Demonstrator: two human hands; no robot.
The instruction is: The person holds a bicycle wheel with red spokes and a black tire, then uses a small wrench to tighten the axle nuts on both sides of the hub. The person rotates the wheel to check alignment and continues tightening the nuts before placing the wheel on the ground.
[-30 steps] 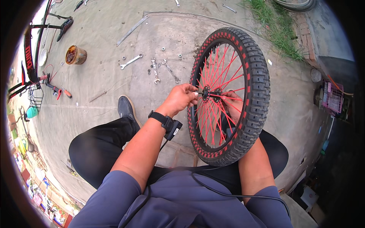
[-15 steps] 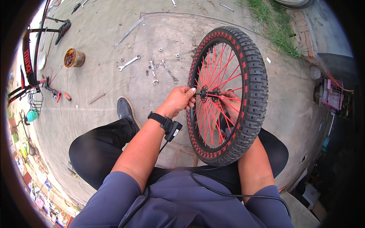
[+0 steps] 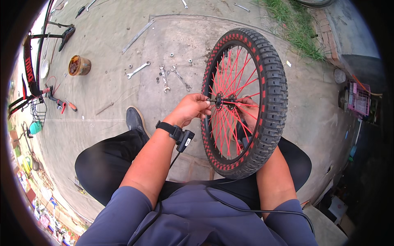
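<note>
- At the far left, part of a black bicycle frame (image 3: 28, 67) with red lettering was seen.
- Beside it, a red-handled screwdriver (image 3: 72, 106) was laid on the grey floor (image 3: 98, 88).
- Slightly farther out, a round tub (image 3: 80, 65), smeared and partly filled with a brown substance, was placed upright.
- Next, a long metal strip (image 3: 138, 37) was laid aslant, with a spanner (image 3: 138, 70) set nearer the person.
- Two more spanners, a left one (image 3: 164, 78) and a right one (image 3: 181, 78), were laid side by side, and small nuts (image 3: 172, 54) were scattered around them.
- A black strap with a boxy device (image 3: 184, 141) was worn on the left wrist.
- By the left hand (image 3: 192, 110), the near end of the axle (image 3: 213, 101) was pinched between thumb and fingers (image 3: 204, 105).
- The wheel (image 3: 266, 139), red-spoked and knobbly-tyred, was held roughly upright before the body, its lower edge brought close to the lap.
- The right hand (image 3: 250, 112) was placed by the hub's (image 3: 225, 101) other side, partly hidden by spokes; whether its fingers were closed could not be told.
- Beyond the wheel, grass (image 3: 291, 28) was seen, and at the far right a pink crate (image 3: 358, 100).
</note>
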